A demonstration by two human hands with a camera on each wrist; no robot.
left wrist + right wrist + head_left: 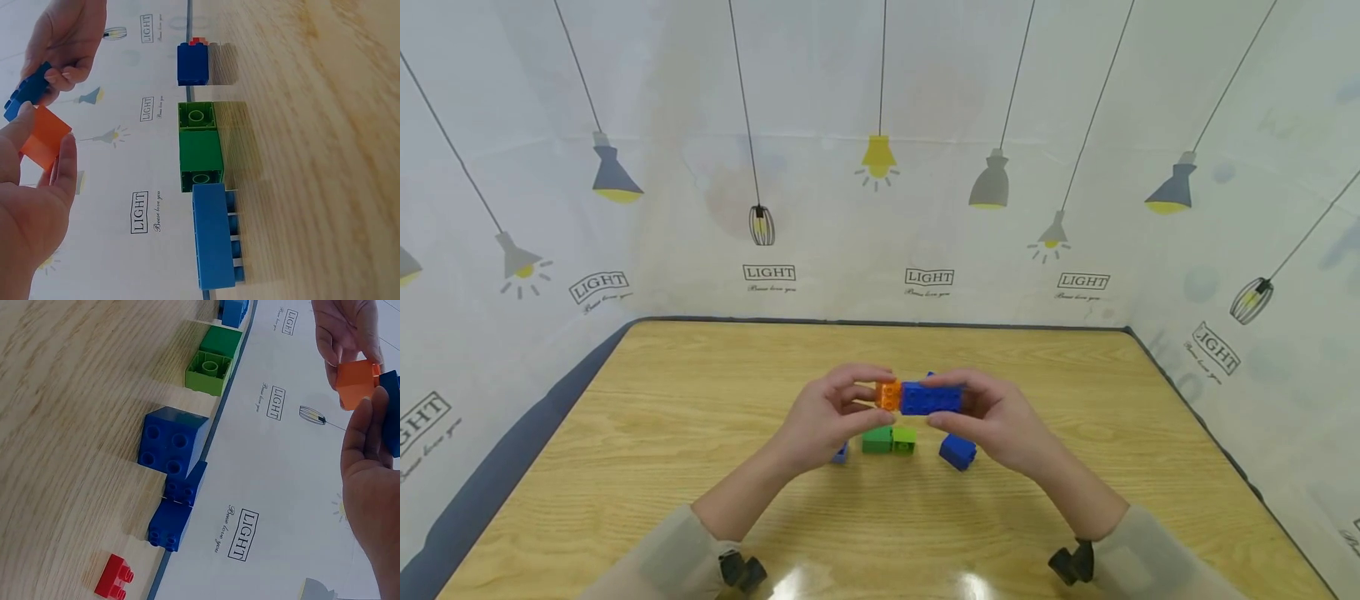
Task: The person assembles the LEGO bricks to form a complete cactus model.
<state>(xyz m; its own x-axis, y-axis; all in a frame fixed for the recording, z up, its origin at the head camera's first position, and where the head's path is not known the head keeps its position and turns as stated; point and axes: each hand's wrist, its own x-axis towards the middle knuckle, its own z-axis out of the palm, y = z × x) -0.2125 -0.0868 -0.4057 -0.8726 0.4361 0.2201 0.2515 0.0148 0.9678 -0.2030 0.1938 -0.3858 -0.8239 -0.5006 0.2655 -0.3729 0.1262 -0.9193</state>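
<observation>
My left hand [817, 419] pinches an orange toy brick [888, 396] between thumb and fingers above the table. Opposite it, my right hand [1002, 417] grips a dark blue brick [931, 399] studded on top. The two bricks meet end to end in the head view; whether they are joined I cannot tell. In the left wrist view the orange brick [47, 137] sits in the near hand, the blue brick [28, 92] in the far one. From the right wrist, the orange brick [355, 383] touches the blue brick [392, 415].
Below the hands on the wooden table [700, 517] lie a green brick [877, 440], a lime brick [904, 440] and a dark blue brick [958, 452]. A light blue brick [214, 236] is at the left. Further blue bricks [170, 524] and a red brick [114, 577] lie rightward.
</observation>
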